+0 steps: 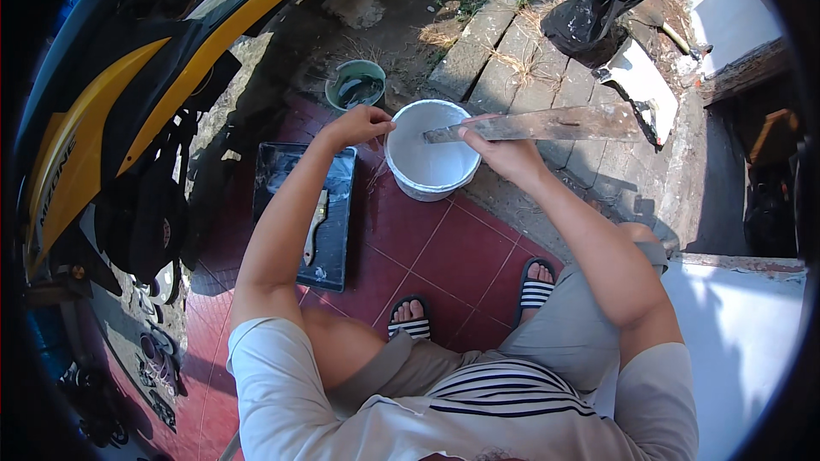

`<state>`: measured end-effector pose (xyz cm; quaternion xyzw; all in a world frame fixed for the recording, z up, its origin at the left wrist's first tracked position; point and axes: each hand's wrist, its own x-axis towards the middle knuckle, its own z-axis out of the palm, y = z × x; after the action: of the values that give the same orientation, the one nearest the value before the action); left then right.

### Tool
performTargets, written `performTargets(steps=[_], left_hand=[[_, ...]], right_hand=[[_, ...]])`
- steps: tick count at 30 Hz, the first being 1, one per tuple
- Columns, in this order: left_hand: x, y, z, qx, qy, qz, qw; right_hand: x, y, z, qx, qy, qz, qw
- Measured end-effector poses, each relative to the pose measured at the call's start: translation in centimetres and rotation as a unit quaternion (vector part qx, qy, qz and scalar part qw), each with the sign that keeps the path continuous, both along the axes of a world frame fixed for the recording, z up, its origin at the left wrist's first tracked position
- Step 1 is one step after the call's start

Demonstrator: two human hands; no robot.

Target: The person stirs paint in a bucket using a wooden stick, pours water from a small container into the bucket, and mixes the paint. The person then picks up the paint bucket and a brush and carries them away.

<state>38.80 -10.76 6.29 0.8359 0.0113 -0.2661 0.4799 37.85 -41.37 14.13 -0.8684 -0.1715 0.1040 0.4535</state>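
Note:
A white bucket (424,193) stands on the red tiles in front of me, with whitish material inside. My left hand (359,125) is closed in a pinch at the bucket's left rim. On the other side, my right hand (502,154) grips a weathered wooden board (568,123). The board lies slanted across the bucket's right rim, its narrow end over the opening and its wide end reaching out to the right. Beside my left forearm is a black paint tray (334,271) smeared with white. A paintbrush (316,229) rests in it, partly hidden by that arm.
Behind the tray sits a small green pail (378,69) with dark liquid. A yellow and black motorbike (128,94) takes up the left. Grey paving (530,77) runs behind the bucket, with a black plastic bag (589,24) and a white panel (647,81) at far right.

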Motion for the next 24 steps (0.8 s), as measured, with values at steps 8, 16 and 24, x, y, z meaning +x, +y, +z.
performTargets(steps=[8,16,24], left_hand=[[-0.2,-0.4,0.5,-0.020,-0.014,0.005,1.000],[-0.5,-2.7,1.9,-0.057,-0.043,-0.024,0.997],[-0.5,-4.7,3.0,-0.047,-0.071,-0.038,0.996]], right_hand=[[0.4,-0.5,0.1,-0.018,0.168,0.075,0.983],[0.7,-1.3,1.7,0.019,0.057,0.096,0.994],[0.4,-4.1,4.6,-0.086,0.039,0.062,0.994]])
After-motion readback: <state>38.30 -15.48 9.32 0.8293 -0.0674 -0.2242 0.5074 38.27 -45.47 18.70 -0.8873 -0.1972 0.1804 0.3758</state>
